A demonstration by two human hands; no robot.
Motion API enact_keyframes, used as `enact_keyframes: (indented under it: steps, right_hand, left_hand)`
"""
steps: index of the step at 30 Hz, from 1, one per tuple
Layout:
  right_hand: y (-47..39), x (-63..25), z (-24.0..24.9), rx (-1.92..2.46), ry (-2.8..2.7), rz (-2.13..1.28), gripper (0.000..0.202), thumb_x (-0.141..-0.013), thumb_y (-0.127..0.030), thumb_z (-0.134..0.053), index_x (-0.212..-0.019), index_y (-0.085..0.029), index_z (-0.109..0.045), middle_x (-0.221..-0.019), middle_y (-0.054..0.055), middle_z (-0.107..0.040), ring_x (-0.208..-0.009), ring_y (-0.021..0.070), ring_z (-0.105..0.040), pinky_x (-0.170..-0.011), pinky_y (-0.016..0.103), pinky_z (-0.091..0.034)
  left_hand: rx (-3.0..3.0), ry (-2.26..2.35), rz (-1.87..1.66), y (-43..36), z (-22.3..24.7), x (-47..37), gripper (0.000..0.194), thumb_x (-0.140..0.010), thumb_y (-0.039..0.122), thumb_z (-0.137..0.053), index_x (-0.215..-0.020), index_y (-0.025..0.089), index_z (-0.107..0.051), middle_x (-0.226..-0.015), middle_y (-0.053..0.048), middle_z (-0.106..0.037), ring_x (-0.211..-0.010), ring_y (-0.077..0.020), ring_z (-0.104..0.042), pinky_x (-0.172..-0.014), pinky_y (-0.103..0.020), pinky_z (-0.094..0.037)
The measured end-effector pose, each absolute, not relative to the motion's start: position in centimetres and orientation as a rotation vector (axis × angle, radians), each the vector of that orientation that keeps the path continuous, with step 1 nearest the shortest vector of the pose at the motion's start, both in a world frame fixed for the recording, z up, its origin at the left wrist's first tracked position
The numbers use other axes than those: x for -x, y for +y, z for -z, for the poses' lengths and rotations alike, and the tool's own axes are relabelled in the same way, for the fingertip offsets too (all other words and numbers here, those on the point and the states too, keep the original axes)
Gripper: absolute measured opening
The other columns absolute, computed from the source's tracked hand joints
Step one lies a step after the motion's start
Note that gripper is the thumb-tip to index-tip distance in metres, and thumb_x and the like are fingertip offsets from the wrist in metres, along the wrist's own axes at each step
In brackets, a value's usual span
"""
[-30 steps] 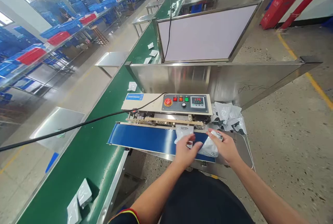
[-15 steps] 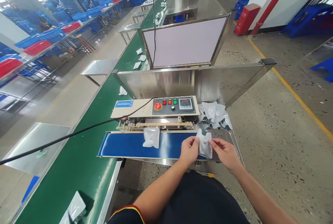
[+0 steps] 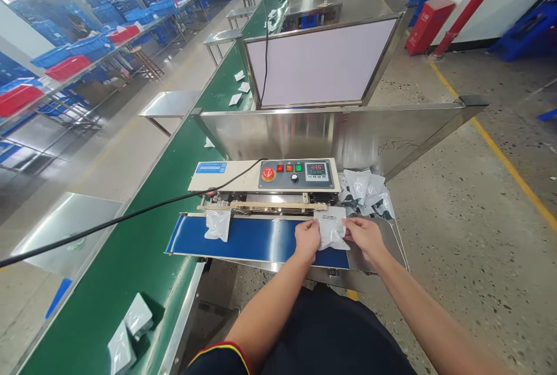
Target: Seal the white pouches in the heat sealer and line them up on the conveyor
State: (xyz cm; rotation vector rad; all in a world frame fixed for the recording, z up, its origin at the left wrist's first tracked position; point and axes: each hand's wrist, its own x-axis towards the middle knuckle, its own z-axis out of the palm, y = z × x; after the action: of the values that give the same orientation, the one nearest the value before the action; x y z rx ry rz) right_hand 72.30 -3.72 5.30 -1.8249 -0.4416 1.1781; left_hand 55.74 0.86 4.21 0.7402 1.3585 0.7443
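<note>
While two white packets (image 3: 138, 315) lie on the green conveyor (image 3: 148, 250) at lower left, a single packet (image 3: 217, 224) at the left part of the blue belt (image 3: 261, 240) has its top edge against the cream machine (image 3: 278, 184). Along the machine's panel come a red knob (image 3: 268, 174), small square buttons (image 3: 289, 168) and a lit display (image 3: 316, 171). Left hand (image 3: 307, 240): grip closed, thumb and fingers pinching the left edge of the held packet (image 3: 332, 230). That packet is located over the right part of the blue belt, just in front of the machine's right end; whether its top edge is inside the machine cannot be told. Right hand (image 3: 364, 237): grip closed, pinching the right edge. Behind it, a pile of packets (image 3: 366, 190) rests on the metal counter (image 3: 357, 258). Farther right, a red box (image 3: 430, 25) stands on the floor (image 3: 439, 189).
</note>
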Motion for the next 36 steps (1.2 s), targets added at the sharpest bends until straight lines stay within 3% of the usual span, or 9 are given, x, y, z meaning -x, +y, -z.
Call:
enact_keyframes:
  steps: [5, 8, 10, 17, 23, 27, 30, 33, 36]
  right_hand:
    - [-1.3, -74.4, -5.6, 1.924, -0.645, -1.216, 0.038, -0.080, -0.055, -0.089, -0.094, -0.020, -0.086, -0.084, 0.011, -0.082, -0.078, 0.0308, -0.079, -0.077, 0.046, -0.070]
    - [0.6, -78.9, -5.9, 2.268, -0.927, -0.865, 0.035, -0.090, -0.051, -0.076, -0.105, -0.021, -0.086, -0.102, 0.014, -0.084, -0.095, 0.0359, -0.080, -0.088, 0.048, -0.064]
    - [2.1, -81.4, -6.1, 2.460, -1.068, -0.709, 0.034, -0.090, -0.048, -0.074, -0.103, -0.019, -0.086, -0.109, 0.018, -0.083, -0.105, 0.0398, -0.078, -0.091, 0.048, -0.059]
    - [3.2, -83.9, -10.2, 2.403, -1.210, -0.742, 0.024, -0.090, -0.035, -0.061, -0.072, -0.024, -0.073, -0.071, 0.007, -0.071, -0.076, 0.0277, -0.066, -0.072, 0.038, -0.045]
    - [-1.2, -83.2, -16.2, 1.917, -1.266, -1.272, 0.037, -0.080, -0.050, -0.069, -0.058, -0.025, -0.051, -0.058, -0.001, -0.050, -0.059, 0.0173, -0.048, -0.059, 0.031, -0.040]
    - [-4.4, -81.0, -16.9, 1.627, -1.024, -1.385, 0.055, -0.081, -0.074, -0.081, -0.068, -0.022, -0.070, -0.072, 0.005, -0.066, -0.071, 0.0215, -0.061, -0.069, 0.034, -0.054]
    - [-7.4, -79.4, -15.0, 1.609, -0.914, -1.295, 0.069, -0.081, -0.089, -0.080, -0.090, -0.020, -0.085, -0.095, 0.013, -0.081, -0.091, 0.0311, -0.074, -0.084, 0.042, -0.064]
    - [-9.8, -78.3, -12.0, 1.746, -0.880, -1.147, 0.066, -0.076, -0.085, -0.088, -0.093, -0.021, -0.088, -0.100, 0.013, -0.084, -0.100, 0.0369, -0.078, -0.086, 0.044, -0.068]
    - [-9.9, -77.7, -9.2, 1.828, -0.597, -1.110, 0.050, -0.074, -0.068, -0.096, -0.086, -0.020, -0.085, -0.090, 0.011, -0.083, -0.090, 0.0350, -0.080, -0.079, 0.041, -0.071]
  left_hand:
    - [-0.728, 1.442, -0.926, 0.2, -4.9, -51.8, 0.053, -0.091, 0.065, -0.083, -0.107, 0.014, -0.084, -0.106, -0.014, -0.084, -0.104, -0.0300, -0.078, -0.093, -0.039, -0.063]
    - [-0.851, 1.583, -1.157, -1.3, -6.0, -49.5, 0.058, -0.096, 0.064, -0.079, -0.131, 0.019, -0.077, -0.136, -0.018, -0.078, -0.127, -0.0313, -0.073, -0.110, -0.042, -0.059]
    - [-0.944, 1.623, -1.245, -2.4, -6.9, -48.7, 0.056, -0.101, 0.066, -0.071, -0.134, 0.021, -0.074, -0.138, -0.018, -0.075, -0.127, -0.0304, -0.071, -0.112, -0.043, -0.058]
    - [-1.219, 1.318, -1.101, -3.4, -9.1, -52.0, 0.042, -0.109, 0.058, -0.063, -0.115, 0.020, -0.079, -0.115, -0.015, -0.081, -0.108, -0.0282, -0.076, -0.102, -0.043, -0.061]
    - [-1.603, 0.932, -0.945, -1.6, -11.0, -57.5, 0.046, -0.103, 0.046, -0.070, -0.143, 0.022, -0.077, -0.151, -0.015, -0.075, -0.145, -0.0357, -0.064, -0.129, -0.054, -0.046]
    - [-1.456, 0.916, -0.720, -1.7, -10.5, -59.3, 0.044, -0.107, 0.055, -0.062, -0.118, 0.019, -0.086, -0.113, -0.013, -0.087, -0.105, -0.0302, -0.078, -0.100, -0.042, -0.062]
    - [-1.246, 1.028, -0.758, -2.6, -9.1, -59.2, 0.054, -0.105, 0.064, -0.063, -0.107, 0.015, -0.086, -0.094, -0.011, -0.085, -0.083, -0.0248, -0.074, -0.077, -0.033, -0.060]
    - [-1.149, 1.058, -0.773, -3.2, -7.5, -58.7, 0.053, -0.099, 0.066, -0.071, -0.098, 0.015, -0.086, -0.089, -0.010, -0.083, -0.078, -0.0226, -0.071, -0.072, -0.031, -0.056]
    - [-1.009, 1.183, -0.705, -2.7, -5.9, -58.7, 0.051, -0.090, 0.065, -0.080, -0.087, 0.015, -0.087, -0.079, -0.007, -0.079, -0.071, -0.0203, -0.067, -0.069, -0.031, -0.054]
